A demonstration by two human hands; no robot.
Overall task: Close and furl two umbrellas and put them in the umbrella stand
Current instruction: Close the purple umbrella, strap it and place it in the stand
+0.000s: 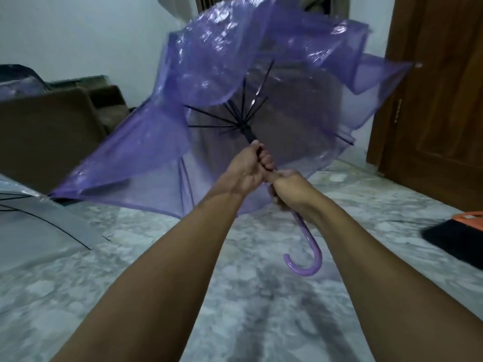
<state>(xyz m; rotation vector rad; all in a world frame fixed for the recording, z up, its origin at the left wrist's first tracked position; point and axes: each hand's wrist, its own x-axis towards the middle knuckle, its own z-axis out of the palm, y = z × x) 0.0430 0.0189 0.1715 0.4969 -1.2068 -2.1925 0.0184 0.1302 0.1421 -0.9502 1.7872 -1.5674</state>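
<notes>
A translucent purple umbrella (214,74) is held out in front of me, its canopy half collapsed and billowing, with black ribs fanning from the hub. My left hand (248,168) grips the dark shaft just below the ribs. My right hand (290,186) grips the shaft right behind it, above the curved purple crook handle (305,259). A second, clear grey umbrella (44,226) lies open on the floor at the left edge. No umbrella stand is in view.
The floor is grey marble-patterned tile (235,296). A brown sofa (47,137) stands at the back left, a wooden door (439,100) at the right. A black and orange brush or dustpan (460,233) lies on the floor at the right edge.
</notes>
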